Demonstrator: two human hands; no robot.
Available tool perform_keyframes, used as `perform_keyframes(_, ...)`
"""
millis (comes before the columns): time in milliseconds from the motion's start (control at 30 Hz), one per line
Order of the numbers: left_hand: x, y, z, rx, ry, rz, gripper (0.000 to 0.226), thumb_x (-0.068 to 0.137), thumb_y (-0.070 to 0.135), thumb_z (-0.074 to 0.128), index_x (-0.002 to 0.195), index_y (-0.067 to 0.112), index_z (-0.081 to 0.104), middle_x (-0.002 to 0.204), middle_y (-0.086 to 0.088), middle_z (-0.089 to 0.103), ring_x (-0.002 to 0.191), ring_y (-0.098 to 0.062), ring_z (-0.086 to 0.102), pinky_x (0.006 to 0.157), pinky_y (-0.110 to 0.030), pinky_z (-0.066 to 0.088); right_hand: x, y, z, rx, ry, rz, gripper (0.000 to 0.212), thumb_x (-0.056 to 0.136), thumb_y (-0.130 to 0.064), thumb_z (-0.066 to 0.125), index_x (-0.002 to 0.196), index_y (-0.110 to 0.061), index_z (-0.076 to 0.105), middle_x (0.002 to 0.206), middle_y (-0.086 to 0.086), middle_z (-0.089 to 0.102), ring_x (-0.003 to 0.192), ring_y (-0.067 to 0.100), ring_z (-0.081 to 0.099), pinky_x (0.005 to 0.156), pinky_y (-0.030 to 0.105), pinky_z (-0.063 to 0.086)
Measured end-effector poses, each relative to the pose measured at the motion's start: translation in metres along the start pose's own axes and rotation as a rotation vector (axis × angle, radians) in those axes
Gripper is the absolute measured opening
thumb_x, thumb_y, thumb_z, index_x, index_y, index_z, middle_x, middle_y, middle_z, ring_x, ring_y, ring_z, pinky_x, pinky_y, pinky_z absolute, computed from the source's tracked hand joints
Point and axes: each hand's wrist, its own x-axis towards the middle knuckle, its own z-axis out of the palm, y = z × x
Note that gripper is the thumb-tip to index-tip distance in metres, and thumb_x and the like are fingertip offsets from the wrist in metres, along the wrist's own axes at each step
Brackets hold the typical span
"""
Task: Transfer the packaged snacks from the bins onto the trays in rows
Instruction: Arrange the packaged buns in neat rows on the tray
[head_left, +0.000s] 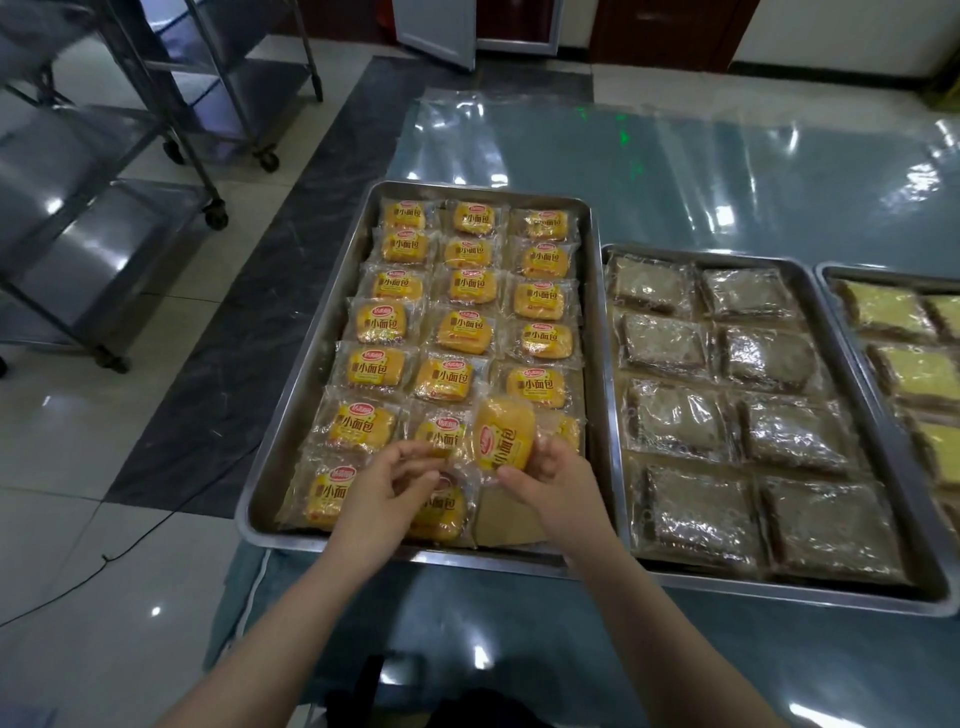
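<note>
A steel tray (291, 415) holds three columns of yellow packaged buns (457, 332) laid in rows. My right hand (550, 483) grips one yellow bun packet (501, 436), turned sideways, above the tray's near right part. My left hand (384, 483) pinches the left edge of that same packet's clear wrapper, hovering over the near middle packets. A bare patch of tray floor (511, 519) shows at the near right corner, below the held packet.
To the right stands a second tray (826, 306) of brown wrapped snacks, and a third tray (831, 275) with yellow-topped ones at the frame edge. The table (675, 171) is covered in shiny plastic. Wheeled steel racks (156, 130) stand on the tiled floor at left.
</note>
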Motion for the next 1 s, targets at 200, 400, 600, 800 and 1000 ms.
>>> perform_keyframes(200,0.001,0.007,0.017,0.074,-0.060,0.056,0.015,0.086,0.014,0.064,0.088,0.028,0.061,0.078,0.015,0.070,0.071,-0.001,0.064,0.064,-0.017,0.047,-0.009,0.003,-0.002,0.030,-0.143,0.019,0.036,0.080,-0.008,0.073,0.110,-0.017,0.057,0.096,-0.003,0.074,0.088,0.017,0.071,0.069,0.030,0.058)
perform_keyframes(400,0.006,0.009,0.015,0.258,-0.130,0.125,0.025,0.085,0.014,0.066,0.082,0.039,0.062,0.075,0.027,0.065,0.069,0.006,0.060,0.059,-0.007,0.041,-0.017,-0.003,-0.024,0.071,0.159,-0.180,0.062,0.077,-0.005,0.075,0.126,-0.030,0.045,0.102,-0.002,0.070,0.091,0.012,0.068,0.074,0.024,0.056)
perform_keyframes(600,0.012,0.010,0.025,0.239,-0.058,0.094,0.008,0.086,0.031,0.065,0.092,0.035,0.062,0.074,0.012,0.066,0.064,0.005,0.058,0.056,-0.011,0.041,-0.019,-0.009,-0.042,-0.287,0.001,-0.151,0.054,0.077,-0.003,0.076,0.107,-0.041,0.053,0.092,-0.001,0.063,0.079,0.017,0.067,0.069,0.030,0.058)
perform_keyframes(800,0.017,0.007,0.027,0.272,-0.021,0.080,0.023,0.086,0.024,0.064,0.102,0.036,0.053,0.078,0.013,0.067,0.071,0.009,0.059,0.057,-0.005,0.041,-0.025,0.010,-0.040,-0.674,0.107,-0.090,0.044,0.088,-0.011,0.062,0.122,-0.037,0.054,0.109,-0.004,0.051,0.076,0.005,0.058,0.075,0.025,0.052)
perform_keyframes(1000,0.020,-0.001,0.026,0.426,-0.035,0.110,0.023,0.087,0.016,0.062,0.103,0.032,0.058,0.084,0.023,0.061,0.078,0.017,0.054,0.059,-0.004,0.042,-0.017,0.007,-0.026,-0.917,0.105,-0.007,0.032,0.091,-0.017,0.058,0.122,-0.028,0.056,0.124,-0.004,0.041,0.099,0.014,0.055,0.088,0.028,0.047)
